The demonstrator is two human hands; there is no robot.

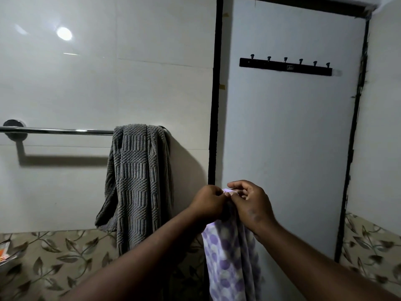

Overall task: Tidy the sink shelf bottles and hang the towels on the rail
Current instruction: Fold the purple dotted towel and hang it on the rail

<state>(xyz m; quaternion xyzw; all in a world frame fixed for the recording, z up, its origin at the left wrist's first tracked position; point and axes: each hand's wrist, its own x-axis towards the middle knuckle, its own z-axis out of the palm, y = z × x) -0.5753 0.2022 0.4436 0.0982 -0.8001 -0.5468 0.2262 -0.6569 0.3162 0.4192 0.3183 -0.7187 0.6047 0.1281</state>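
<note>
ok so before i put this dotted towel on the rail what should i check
1. Grip on the towel: left hand and right hand both pinch the top edge of the dotted towel: ok.
2. Free room on the rail: the bar is bare to the left of the grey towel: ok.
3. Grey towel hung neatly: it is bunched at the right end and hangs unevenly: not ok.
4. Dotted towel spread out: it hangs gathered in folds: not ok.
5. Dotted towel's lower end free of snags: it runs out of the picture: cannot tell.
</note>
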